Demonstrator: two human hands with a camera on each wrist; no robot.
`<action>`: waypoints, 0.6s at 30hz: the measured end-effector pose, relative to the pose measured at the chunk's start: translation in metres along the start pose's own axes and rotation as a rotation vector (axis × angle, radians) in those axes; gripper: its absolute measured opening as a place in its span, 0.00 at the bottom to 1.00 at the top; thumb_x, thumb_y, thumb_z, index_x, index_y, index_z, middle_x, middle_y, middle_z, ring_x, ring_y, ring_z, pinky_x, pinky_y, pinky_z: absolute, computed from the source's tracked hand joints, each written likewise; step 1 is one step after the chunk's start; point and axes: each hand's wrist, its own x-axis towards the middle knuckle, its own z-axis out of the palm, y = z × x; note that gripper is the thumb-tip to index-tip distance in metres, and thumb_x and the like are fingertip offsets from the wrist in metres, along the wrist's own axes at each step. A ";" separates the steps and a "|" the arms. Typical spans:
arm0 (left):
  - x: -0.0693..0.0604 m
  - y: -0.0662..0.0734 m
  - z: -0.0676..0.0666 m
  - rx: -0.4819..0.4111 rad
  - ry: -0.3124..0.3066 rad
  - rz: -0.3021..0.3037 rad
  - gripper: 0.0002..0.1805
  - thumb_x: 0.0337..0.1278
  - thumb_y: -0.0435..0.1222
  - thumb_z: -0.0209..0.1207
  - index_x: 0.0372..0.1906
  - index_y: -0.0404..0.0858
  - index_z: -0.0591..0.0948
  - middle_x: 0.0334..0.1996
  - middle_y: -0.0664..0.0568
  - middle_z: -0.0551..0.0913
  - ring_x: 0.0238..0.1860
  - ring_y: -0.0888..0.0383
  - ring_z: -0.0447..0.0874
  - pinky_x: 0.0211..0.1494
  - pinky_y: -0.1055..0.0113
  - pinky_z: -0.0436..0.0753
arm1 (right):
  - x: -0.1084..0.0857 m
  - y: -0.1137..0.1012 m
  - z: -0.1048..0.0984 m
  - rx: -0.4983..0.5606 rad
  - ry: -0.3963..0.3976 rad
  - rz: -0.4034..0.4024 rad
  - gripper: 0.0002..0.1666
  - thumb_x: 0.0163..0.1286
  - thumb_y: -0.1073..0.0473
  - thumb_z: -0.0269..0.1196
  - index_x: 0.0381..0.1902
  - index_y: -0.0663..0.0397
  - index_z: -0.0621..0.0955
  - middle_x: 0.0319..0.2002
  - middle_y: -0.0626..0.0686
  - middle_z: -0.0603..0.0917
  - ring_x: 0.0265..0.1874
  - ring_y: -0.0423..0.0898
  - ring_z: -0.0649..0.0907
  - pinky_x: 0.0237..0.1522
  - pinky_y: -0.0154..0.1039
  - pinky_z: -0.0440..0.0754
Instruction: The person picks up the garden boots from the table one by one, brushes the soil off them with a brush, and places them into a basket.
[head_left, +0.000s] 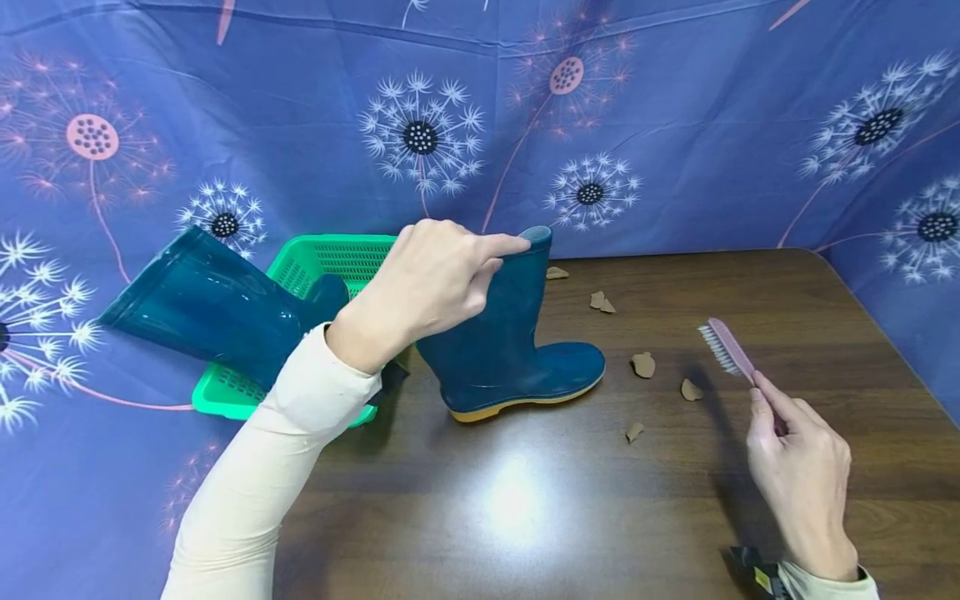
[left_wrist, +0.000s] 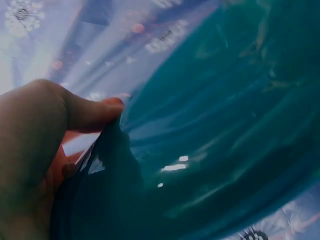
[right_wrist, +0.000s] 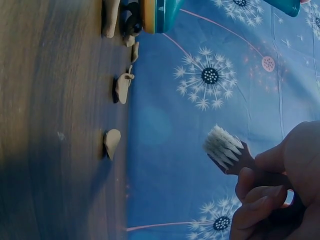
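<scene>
A dark teal rubber boot (head_left: 495, 358) with a yellow sole stands upright on the table, toe to the right. At its top rim, my left hand (head_left: 431, 279) pinches the edge; the left wrist view shows the thumb against the glossy shaft (left_wrist: 210, 130). My right hand (head_left: 798, 454) grips the handle of a pink brush (head_left: 727, 337) with white bristles, held above the table well to the right of the boot. In the right wrist view the bristles (right_wrist: 222, 147) are apart from everything.
A second teal boot (head_left: 225, 308) leans in a green basket (head_left: 228, 398) at the left, behind my left forearm. Several brown flakes (head_left: 642, 364) lie on the wooden table (head_left: 600, 517) between boot and brush. A blue dandelion-print cloth (head_left: 675, 100) hangs behind.
</scene>
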 end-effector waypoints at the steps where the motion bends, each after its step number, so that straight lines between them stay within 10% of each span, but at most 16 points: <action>1: -0.001 0.003 -0.001 -0.029 -0.004 -0.015 0.21 0.77 0.33 0.55 0.66 0.52 0.86 0.14 0.57 0.61 0.14 0.57 0.59 0.18 0.65 0.59 | 0.000 0.000 0.000 0.001 0.001 0.000 0.17 0.73 0.62 0.64 0.55 0.54 0.91 0.32 0.05 0.64 0.22 0.20 0.61 0.26 0.34 0.62; 5: -0.005 0.014 -0.009 -0.114 0.027 -0.052 0.22 0.74 0.30 0.52 0.61 0.48 0.89 0.12 0.58 0.60 0.12 0.58 0.54 0.18 0.66 0.54 | -0.002 -0.001 0.001 0.006 -0.001 -0.001 0.17 0.73 0.62 0.64 0.56 0.54 0.90 0.32 0.05 0.65 0.22 0.20 0.61 0.27 0.33 0.62; 11: -0.008 0.020 -0.029 -0.184 0.087 -0.159 0.17 0.74 0.31 0.55 0.55 0.40 0.91 0.14 0.53 0.69 0.10 0.56 0.61 0.18 0.64 0.57 | -0.005 0.000 0.002 -0.003 -0.004 -0.009 0.17 0.73 0.62 0.64 0.55 0.56 0.90 0.29 0.36 0.83 0.22 0.19 0.61 0.27 0.35 0.63; 15: -0.008 0.023 -0.032 -0.205 0.076 -0.254 0.16 0.74 0.32 0.57 0.55 0.39 0.91 0.13 0.53 0.70 0.10 0.55 0.63 0.17 0.64 0.57 | -0.006 0.000 0.002 0.005 -0.005 -0.015 0.17 0.73 0.63 0.64 0.55 0.55 0.91 0.29 0.28 0.78 0.22 0.19 0.61 0.27 0.36 0.63; 18: -0.006 0.026 -0.026 -0.234 0.024 -0.328 0.16 0.75 0.34 0.59 0.58 0.40 0.90 0.11 0.54 0.69 0.10 0.55 0.66 0.18 0.65 0.58 | -0.007 -0.001 0.003 0.009 -0.015 -0.026 0.17 0.73 0.63 0.64 0.55 0.56 0.90 0.28 0.40 0.85 0.23 0.19 0.61 0.27 0.37 0.63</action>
